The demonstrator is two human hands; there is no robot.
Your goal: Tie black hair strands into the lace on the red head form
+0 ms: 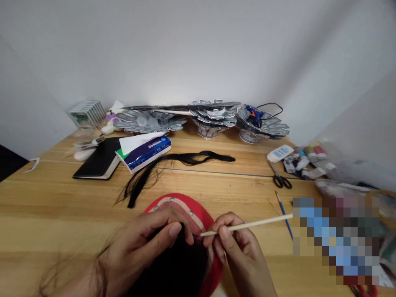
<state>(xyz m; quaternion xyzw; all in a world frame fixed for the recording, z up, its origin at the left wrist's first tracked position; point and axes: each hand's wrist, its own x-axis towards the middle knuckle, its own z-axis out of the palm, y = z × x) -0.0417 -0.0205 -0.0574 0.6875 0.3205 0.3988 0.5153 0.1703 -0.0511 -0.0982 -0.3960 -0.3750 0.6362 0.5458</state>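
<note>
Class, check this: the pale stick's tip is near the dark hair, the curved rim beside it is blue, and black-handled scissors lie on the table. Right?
Not quite: the head view shows a red curved rim, not blue. The pale stick, dark hair and scissors are as stated.

Blue box (pixel 147 154), white lettering on it, too small to read

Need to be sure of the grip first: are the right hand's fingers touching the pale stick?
Touching. The head view shows the right hand with its fingers closed on the pale stick, near its tapered tip.
</note>
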